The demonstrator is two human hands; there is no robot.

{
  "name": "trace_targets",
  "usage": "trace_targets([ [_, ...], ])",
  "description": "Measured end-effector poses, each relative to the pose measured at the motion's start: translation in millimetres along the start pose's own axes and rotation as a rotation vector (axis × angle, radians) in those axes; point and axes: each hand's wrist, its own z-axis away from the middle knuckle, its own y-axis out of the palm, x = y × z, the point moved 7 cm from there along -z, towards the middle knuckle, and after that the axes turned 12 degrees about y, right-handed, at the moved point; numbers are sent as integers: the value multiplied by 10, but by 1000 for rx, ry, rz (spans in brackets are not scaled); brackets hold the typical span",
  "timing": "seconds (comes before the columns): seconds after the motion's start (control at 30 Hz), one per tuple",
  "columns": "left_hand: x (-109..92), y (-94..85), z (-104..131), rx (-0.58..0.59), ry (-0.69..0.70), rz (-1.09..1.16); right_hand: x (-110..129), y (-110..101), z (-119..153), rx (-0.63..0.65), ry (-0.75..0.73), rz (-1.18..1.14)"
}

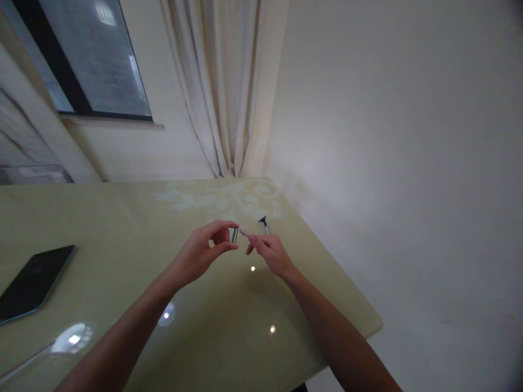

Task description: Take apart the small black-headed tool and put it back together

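Observation:
Between the thumb and index finger of my left hand (207, 247) is a small flat razor cartridge-like piece (234, 235) with green, white and dark stripes, held upright. My right hand (269, 251) pinches a small pale stick-like item (244, 232), its tip close to the striped piece; whether they touch is unclear. Just beyond my right hand a razor (264, 224) with a dark head lies on the table, its lower handle hidden by the hand. Both hands are above the glossy pale green table (196, 337).
A dark tablet (36, 280) lies at the left of the table. A thin white cable (28, 361) crosses the lower left corner. Beyond the far edge hang curtains (223, 81) beside a window (96, 54). A bare wall (392, 163) runs along the right edge.

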Motion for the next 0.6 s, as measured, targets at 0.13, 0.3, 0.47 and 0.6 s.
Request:
trace_targets([
  [0.13, 1, 30, 12, 10, -2, 29, 14, 90, 33, 101, -18, -39],
  [0.3, 7, 70, 21, 27, -4, 26, 14, 111, 28, 98, -21, -65],
  [0.47, 14, 48, 13, 18, -6, 51, 32, 95, 36, 100, -30, -80],
  [0.6, 10, 4, 13, 0, -6, 38, 62, 143, 67, 133, -35, -51],
])
